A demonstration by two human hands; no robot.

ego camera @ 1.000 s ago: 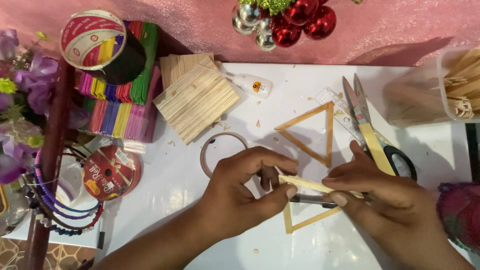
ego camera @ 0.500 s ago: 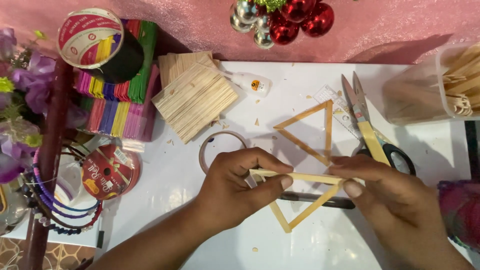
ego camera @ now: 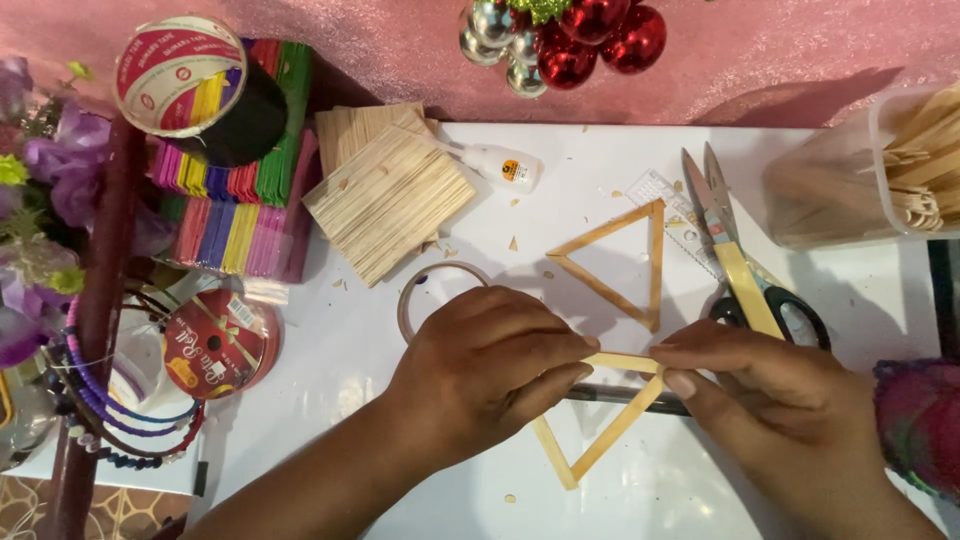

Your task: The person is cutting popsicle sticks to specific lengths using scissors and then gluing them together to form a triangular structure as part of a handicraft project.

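My left hand (ego camera: 485,365) and my right hand (ego camera: 765,390) meet over a triangle of wooden craft sticks (ego camera: 600,430) lying on the white table (ego camera: 330,350). Both pinch the same top stick (ego camera: 625,361) of that triangle, the left at its left end, the right at its right end. A second, finished stick triangle (ego camera: 625,265) lies just beyond the hands. A dark thin tool (ego camera: 625,397) lies under the triangle, between the hands.
Scissors (ego camera: 735,260) and a clear ruler lie right of the far triangle. A glue bottle (ego camera: 505,165), stacks of plain sticks (ego camera: 390,200), coloured sticks (ego camera: 235,200), tape rolls (ego camera: 195,85) (ego camera: 425,295), a ribbon spool (ego camera: 215,345), a tub of sticks (ego camera: 880,170), flowers and baubles surround the work.
The stick held between both hands has come down level onto the near triangle as its top side. The hands have shifted slightly apart along it.
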